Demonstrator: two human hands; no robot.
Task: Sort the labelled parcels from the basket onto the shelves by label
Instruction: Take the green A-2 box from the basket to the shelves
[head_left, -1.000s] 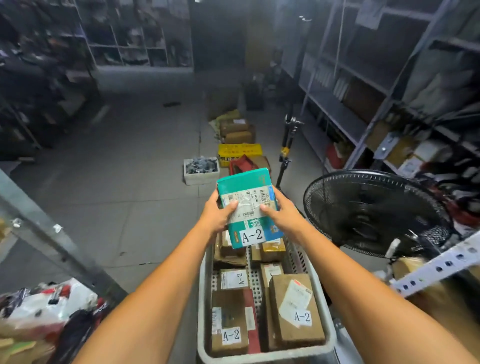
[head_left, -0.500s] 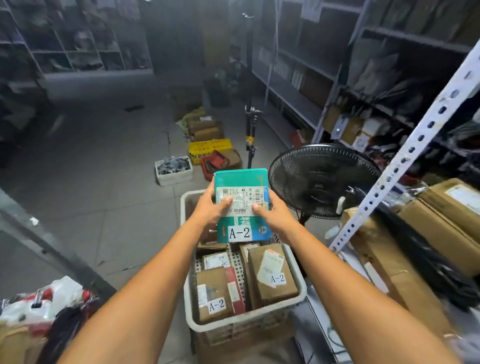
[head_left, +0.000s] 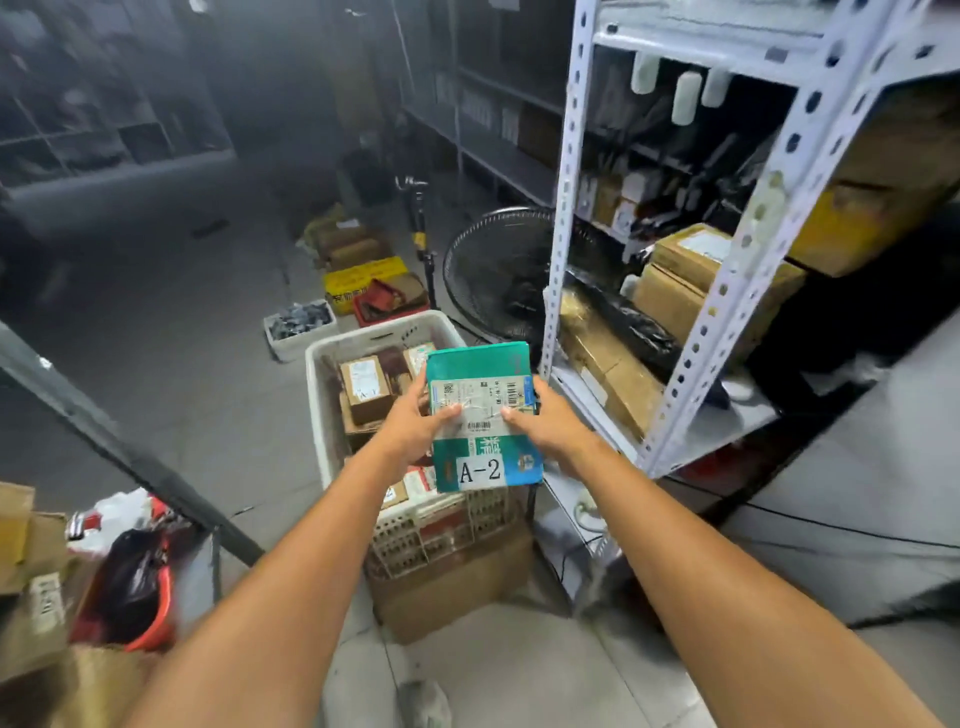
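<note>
So the person's barely into the sort, going by this. The shelves (head_left: 727, 428), that white metal rack just right of the basket (head_left: 332, 400), already carry brown cartons and a black wrapped bundle, but whether any of those came out of the basket can't be told. The basket itself sits on a cardboard box (head_left: 452, 587) and there are plenty of brown parcels (head_left: 363, 387) left in it, stacked and lying flat, so most of the job looks undone.

Beyond the basket there's a black fan (head_left: 493, 280), a yellow crate (head_left: 358, 278) and a little white tray (head_left: 298, 325) of dark bits, contents too blurry to name. Left of the basket and nearer the camera, a red tub (head_left: 153, 623) holds a black bag.

The one in play is the teal parcel (head_left: 480, 371), marked A-2, held up over the basket's right edge, close to the rack but not on it yet. The left hand (head_left: 413, 428) and right hand (head_left: 548, 423) each grip a side, fingers clamped round the edges with thumbs pressed on the shipping label. Next up is probably finding the A-2 shelf, though no shelf tag is readable.
</note>
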